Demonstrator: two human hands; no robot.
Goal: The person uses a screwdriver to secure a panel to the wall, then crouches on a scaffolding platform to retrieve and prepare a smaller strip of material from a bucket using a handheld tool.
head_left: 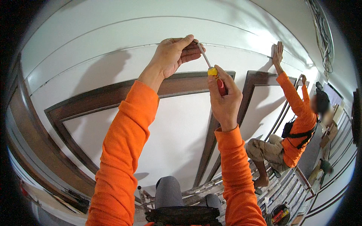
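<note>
In my right hand (227,98) is a screwdriver (204,56), its yellow and red handle gripped between thumb and fingers. The metal shaft slants up and left to the fingertips of my left hand (174,55). Thumb and forefinger of that hand come together at the shaft's tip, while the other fingers curl loosely. Whatever they pinch there is too small to make out. Both hands are raised in front of a white panelled wall (147,34), close to a thin horizontal seam.
Dark wooden frames (181,86) run along the wall below my hands. On the right, a co-worker in orange (299,113) sits on slatted scaffolding (281,192), one hand against the wall. A black bucket (279,215) stands on the slats. Cables (324,41) hang at upper right.
</note>
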